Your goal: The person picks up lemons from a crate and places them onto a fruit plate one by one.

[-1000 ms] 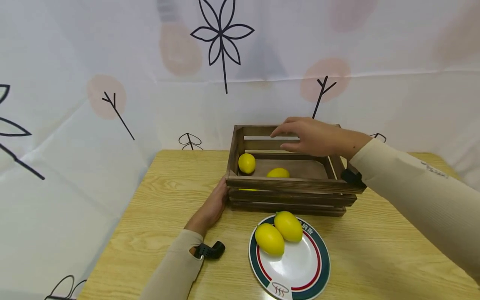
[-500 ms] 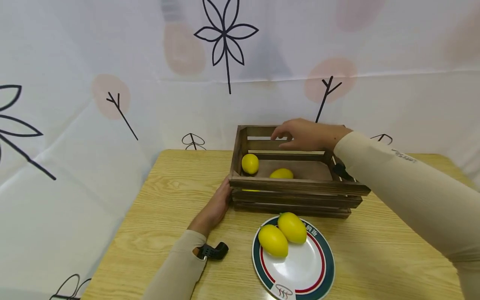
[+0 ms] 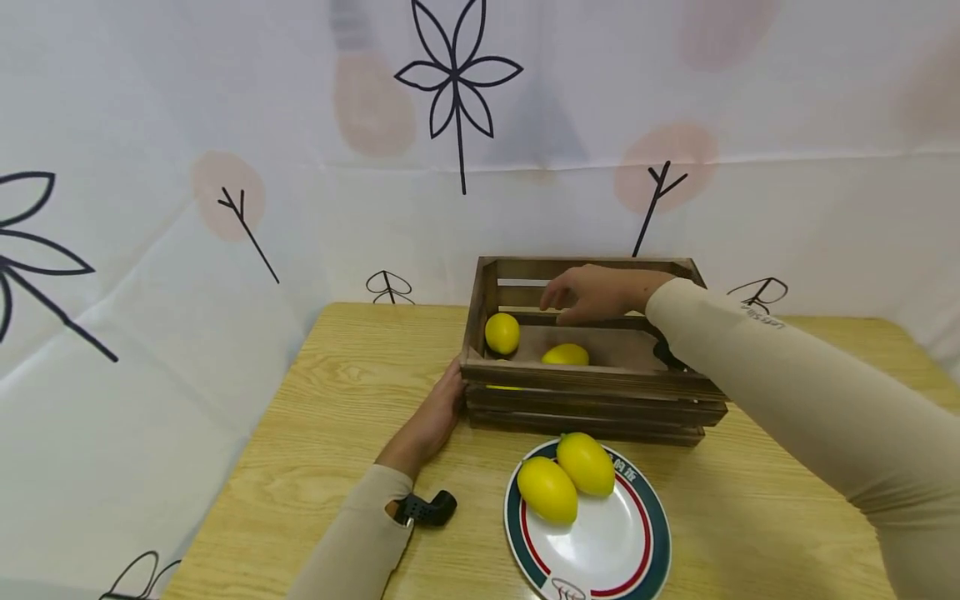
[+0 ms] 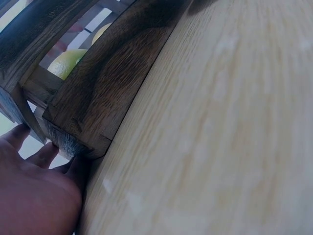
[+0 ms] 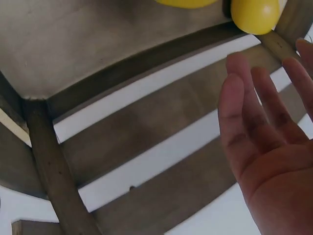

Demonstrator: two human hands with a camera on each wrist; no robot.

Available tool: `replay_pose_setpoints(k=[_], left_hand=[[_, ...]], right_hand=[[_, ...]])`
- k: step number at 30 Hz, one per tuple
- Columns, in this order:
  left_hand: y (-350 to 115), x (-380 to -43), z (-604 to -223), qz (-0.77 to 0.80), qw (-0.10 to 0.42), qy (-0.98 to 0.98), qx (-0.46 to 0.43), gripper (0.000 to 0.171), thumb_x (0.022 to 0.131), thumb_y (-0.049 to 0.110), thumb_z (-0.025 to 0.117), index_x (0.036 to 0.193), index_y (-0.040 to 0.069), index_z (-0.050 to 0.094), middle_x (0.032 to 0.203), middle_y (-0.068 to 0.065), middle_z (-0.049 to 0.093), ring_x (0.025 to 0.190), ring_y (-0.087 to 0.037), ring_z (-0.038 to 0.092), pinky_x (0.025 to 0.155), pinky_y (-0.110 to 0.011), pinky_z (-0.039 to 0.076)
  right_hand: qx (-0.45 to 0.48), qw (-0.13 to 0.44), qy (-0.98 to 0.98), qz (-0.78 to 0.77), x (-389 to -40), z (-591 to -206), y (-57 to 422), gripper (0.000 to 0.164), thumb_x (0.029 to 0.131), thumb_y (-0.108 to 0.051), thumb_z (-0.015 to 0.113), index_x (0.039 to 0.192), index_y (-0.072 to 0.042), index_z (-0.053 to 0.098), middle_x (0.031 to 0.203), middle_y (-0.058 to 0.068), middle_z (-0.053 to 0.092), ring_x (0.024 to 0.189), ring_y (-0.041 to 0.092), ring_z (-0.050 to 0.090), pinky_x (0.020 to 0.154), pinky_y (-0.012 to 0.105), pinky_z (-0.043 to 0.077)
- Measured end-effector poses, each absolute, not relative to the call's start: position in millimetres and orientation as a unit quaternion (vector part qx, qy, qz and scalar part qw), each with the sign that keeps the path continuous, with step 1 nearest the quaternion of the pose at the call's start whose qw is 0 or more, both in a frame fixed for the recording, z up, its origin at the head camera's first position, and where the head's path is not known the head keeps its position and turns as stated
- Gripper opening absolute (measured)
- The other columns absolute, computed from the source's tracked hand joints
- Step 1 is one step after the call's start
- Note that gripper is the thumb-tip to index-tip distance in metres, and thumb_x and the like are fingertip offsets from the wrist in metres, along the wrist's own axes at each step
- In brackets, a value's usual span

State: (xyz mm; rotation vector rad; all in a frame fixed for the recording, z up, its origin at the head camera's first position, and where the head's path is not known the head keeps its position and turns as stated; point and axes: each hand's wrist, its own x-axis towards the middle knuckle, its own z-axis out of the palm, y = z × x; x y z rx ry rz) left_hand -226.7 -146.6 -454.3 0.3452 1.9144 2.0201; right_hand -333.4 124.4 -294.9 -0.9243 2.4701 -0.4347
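My right hand (image 3: pixel 596 293) hovers over the brown wooden crate (image 3: pixel 592 382), fingers loosely bent and apart from the lemons. In the right wrist view, nothing lies between the fingers (image 5: pixel 266 112). My left hand (image 3: pixel 433 417) touches the crate's front left corner; in the left wrist view its fingertips (image 4: pixel 46 152) rest against the slatted end. Inside the crate, one lemon (image 3: pixel 502 333) lies at the left and another lemon (image 3: pixel 566 355) near the front slats. A strip of yellow shows through the front gap at left.
A white plate (image 3: pixel 600 550) with a green rim stands in front of the crate. It bears two lemons, a left lemon (image 3: pixel 547 490) and a right lemon (image 3: pixel 587 464). Behind the wooden table (image 3: pixel 300 433) hangs a white patterned cloth (image 3: pixel 285 100).
My right hand has sunk lower into the crate's opening, and its forearm has swung left. The left hand stays at the crate's corner. The view has shifted slightly.
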Motion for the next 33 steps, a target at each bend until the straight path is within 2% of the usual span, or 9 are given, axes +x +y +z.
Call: replay_pose_setpoints(k=[5, 8, 11, 16, 23, 29, 33], left_hand=[[-147, -226, -454, 0.708, 0.167, 0.674, 0.126, 0.054, 0.110, 0.037, 0.025, 0.162, 0.030, 0.013, 0.169, -0.001, 0.006, 0.155, -0.022, 0.003, 0.125, -0.048, 0.004], [-146, -225, -454, 0.709, 0.166, 0.674, 0.127, 0.054, 0.110, 0.036, 0.025, 0.162, 0.030, 0.013, 0.169, -0.001, 0.006, 0.155, -0.022, 0.003, 0.125, -0.047, 0.004], [-146, -225, -454, 0.709, 0.167, 0.673, 0.129, 0.054, 0.110, 0.036, 0.024, 0.162, 0.030, 0.012, 0.169, -0.001, 0.005, 0.155, -0.022, 0.002, 0.125, -0.047, 0.005], [-147, -225, -455, 0.707, 0.165, 0.674, 0.136, 0.055, 0.110, 0.039, 0.024, 0.162, 0.029, 0.011, 0.169, -0.001, 0.004, 0.155, -0.022, 0.001, 0.125, -0.047, 0.005], [-147, -226, -454, 0.709, 0.170, 0.671, 0.130, 0.054, 0.110, 0.034, 0.024, 0.162, 0.029, 0.011, 0.169, -0.002, 0.003, 0.155, -0.024, 0.001, 0.125, -0.048, 0.004], [-146, -225, -453, 0.710, 0.171, 0.670, 0.129, 0.054, 0.109, 0.031, 0.023, 0.162, 0.027, 0.010, 0.169, -0.003, 0.004, 0.155, -0.023, 0.002, 0.125, -0.046, 0.006], [-146, -225, -452, 0.709, 0.167, 0.672, 0.133, 0.055, 0.109, 0.033, 0.023, 0.162, 0.027, 0.010, 0.169, -0.002, 0.004, 0.155, -0.023, 0.002, 0.125, -0.046, 0.005]], right_hand=[[-0.318, 0.290, 0.886, -0.171, -335, -303, 121, 0.037, 0.099, -0.014, 0.060, 0.135, -0.007, 0.059, 0.130, 0.018, 0.062, 0.099, 0.027, 0.069, 0.085, 0.040, 0.057], [-0.304, 0.321, 0.880, -0.173, -334, -306, 120, 0.039, 0.100, -0.015, 0.058, 0.138, -0.008, 0.056, 0.133, 0.020, 0.059, 0.093, 0.023, 0.070, 0.084, 0.040, 0.058], [-0.302, 0.343, 0.873, -0.170, -334, -308, 119, 0.040, 0.101, -0.016, 0.057, 0.141, -0.009, 0.054, 0.137, 0.023, 0.055, 0.093, 0.022, 0.070, 0.087, 0.043, 0.058], [-0.299, 0.365, 0.866, -0.165, -334, -311, 119, 0.041, 0.101, -0.015, 0.057, 0.142, -0.008, 0.054, 0.142, 0.026, 0.050, 0.090, 0.021, 0.071, 0.085, 0.042, 0.058], [-0.272, 0.420, 0.849, -0.170, -336, -316, 119, 0.048, 0.099, -0.005, 0.055, 0.147, -0.005, 0.048, 0.151, 0.030, 0.040, 0.096, 0.020, 0.070, 0.086, 0.038, 0.060], [-0.243, 0.459, 0.835, -0.181, -336, -317, 120, 0.052, 0.100, -0.002, 0.051, 0.151, -0.008, 0.043, 0.155, 0.030, 0.034, 0.097, 0.027, 0.071, 0.085, 0.042, 0.060], [-0.234, 0.468, 0.833, -0.180, -335, -317, 119, 0.052, 0.100, 0.000, 0.050, 0.150, -0.013, 0.047, 0.156, 0.028, 0.033, 0.099, 0.028, 0.069, 0.086, 0.042, 0.060]])
